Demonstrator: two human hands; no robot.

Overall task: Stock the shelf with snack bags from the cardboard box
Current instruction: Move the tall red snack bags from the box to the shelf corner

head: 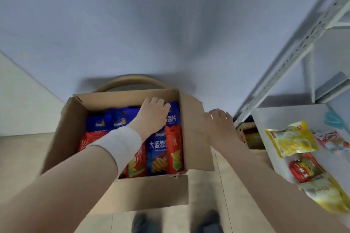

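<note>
In cardboard box point(121, 96) | left hand point(151, 113) fingers point(162, 105) curl over blue snack bag point(174, 109)

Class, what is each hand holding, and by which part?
The left hand grips a blue snack bag by its top edge; the right hand holds nothing.

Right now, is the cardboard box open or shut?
Open: the cardboard box has its flaps folded out, and blue and red snack bags show inside.

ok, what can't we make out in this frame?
Head view:
- left hand: fingertips dip behind a blue bag; grip unclear.
- red bags: partly covered by the left forearm.
- lowest yellow bag on the shelf: blurred, cut by frame edge.
- right hand: touching the box flap or hovering, unclear.
</note>
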